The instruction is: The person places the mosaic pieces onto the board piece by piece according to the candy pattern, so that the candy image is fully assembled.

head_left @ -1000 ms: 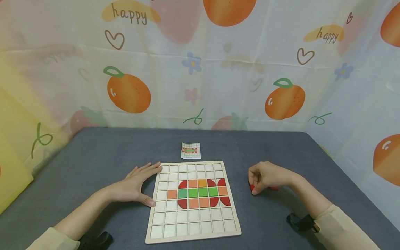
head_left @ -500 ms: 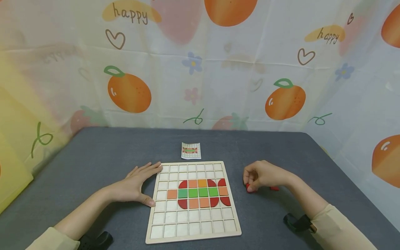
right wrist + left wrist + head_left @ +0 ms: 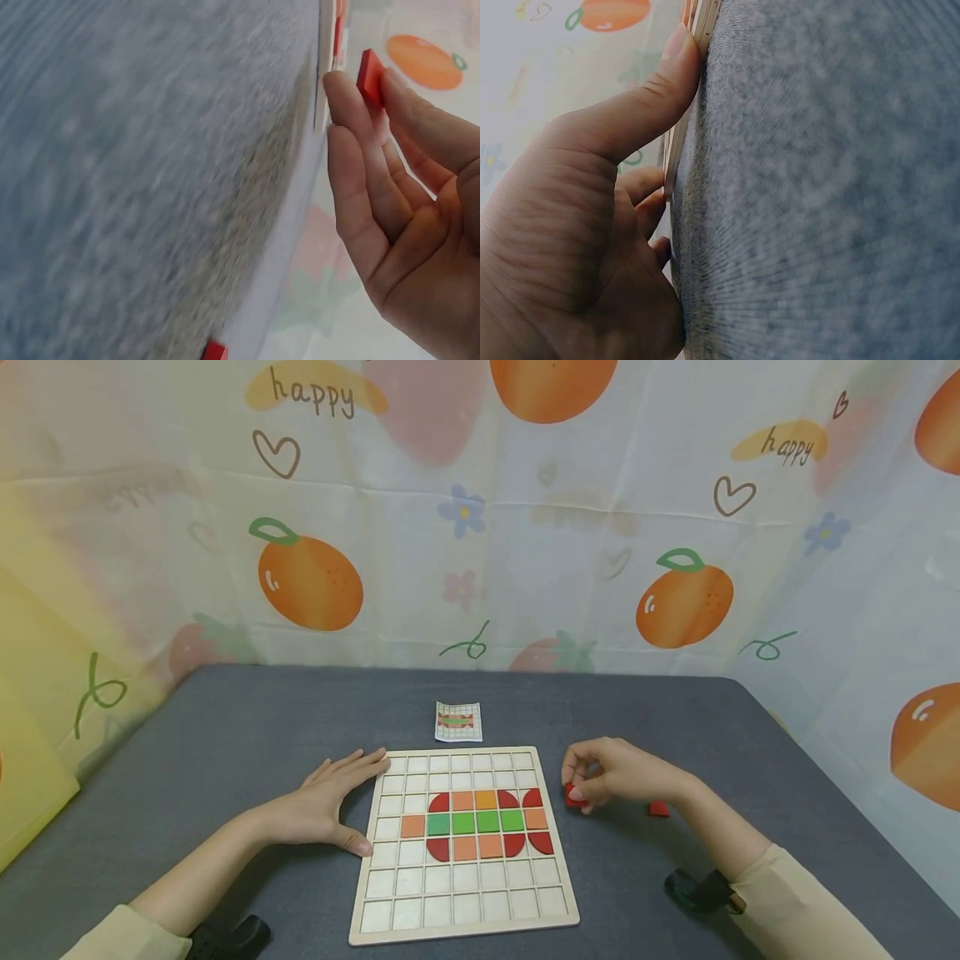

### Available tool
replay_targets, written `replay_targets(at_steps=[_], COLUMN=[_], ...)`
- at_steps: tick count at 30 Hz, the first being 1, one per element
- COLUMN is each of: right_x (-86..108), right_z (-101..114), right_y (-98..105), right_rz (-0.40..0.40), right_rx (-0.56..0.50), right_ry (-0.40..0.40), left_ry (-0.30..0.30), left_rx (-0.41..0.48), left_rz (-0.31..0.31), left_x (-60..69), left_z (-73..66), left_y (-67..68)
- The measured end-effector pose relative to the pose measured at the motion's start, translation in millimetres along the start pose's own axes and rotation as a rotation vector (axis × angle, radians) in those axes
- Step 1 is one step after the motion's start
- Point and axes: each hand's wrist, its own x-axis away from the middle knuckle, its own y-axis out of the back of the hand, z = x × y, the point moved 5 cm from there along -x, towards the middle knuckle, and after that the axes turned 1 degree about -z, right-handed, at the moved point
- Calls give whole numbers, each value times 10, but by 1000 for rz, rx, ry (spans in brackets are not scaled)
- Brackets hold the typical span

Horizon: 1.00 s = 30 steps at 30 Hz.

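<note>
A wooden grid board (image 3: pixel 416 918) lies on the table, with red, orange and green tiles set in several of its middle cells. My left hand (image 3: pixel 322 806) rests at the board's left edge, fingers spread, the thumb (image 3: pixel 656 97) and fingertips touching the frame. Just right of the board, my right hand (image 3: pixel 618 770) pinches a red tile (image 3: pixel 370 77) between thumb and fingers; the tile's full outline is partly covered. Another red piece (image 3: pixel 658 809) lies on the table under the right wrist.
A small printed card (image 3: pixel 458 722) with a coloured grid pattern lies behind the board. The dark grey table (image 3: pixel 300 710) ends at a fruit-printed cloth (image 3: pixel 420 568). Black straps circle both wrists.
My right hand has moved left towards the board, carrying the red tile off the table's right side. The other red piece stays behind, now more exposed. The left hand has not moved.
</note>
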Motion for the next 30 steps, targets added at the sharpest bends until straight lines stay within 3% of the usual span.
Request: replay_targets(at_steps=[12,23,30], right_x=[-182,-367,-519], right_z=[194,462,641], right_y=[-73,-229,-321], right_rz=[-57,-110,-135], right_rx=[-84,-33,-85], right_ry=[65,135,154], left_ry=[-17,-11,2], left_rx=[2,16,2], left_rz=[-11,-4,-1], left_x=[-1,9,-2], left_z=[26,-6,5], left_y=[-4,-4,-4])
